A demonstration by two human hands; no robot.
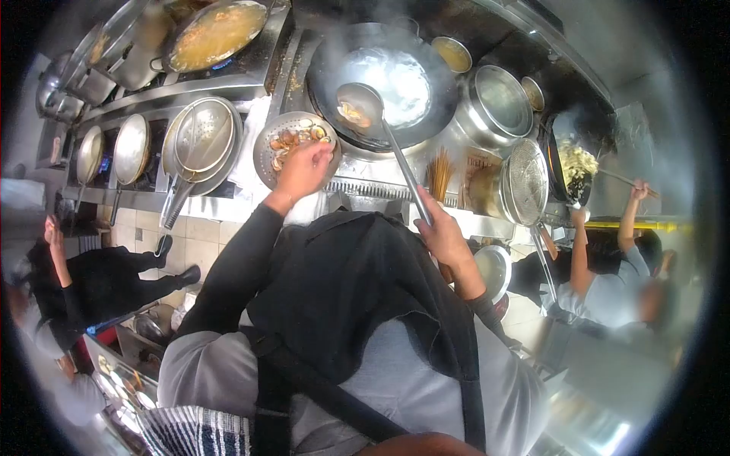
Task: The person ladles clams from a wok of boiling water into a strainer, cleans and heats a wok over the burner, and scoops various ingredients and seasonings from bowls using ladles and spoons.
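Observation:
My right hand point(447, 239) is wrapped round the long handle of a metal ladle point(400, 156). The ladle's bowl is over the near left part of a large black wok point(445, 99), with some orange-brown food pieces point(353, 114) in it. Steam rises from the bright, watery liquid point(395, 80) in the wok. To the left of the wok sits a perforated metal strainer point(265, 163) holding several shellfish point(285, 140). My left hand point(304, 169) is over its right side, fingers curled together; what is between the fingertips is hidden.
Left stand several pans and strainers point(204, 137), with a wide pan of bubbling yellowish liquid point(220, 34) behind. On the right are a metal pot point(502, 99), a bundle of thin sticks point(439, 175) and a mesh strainer point(526, 182). A co-worker point(608, 281) stirs another wok; another person point(84, 281) stands left.

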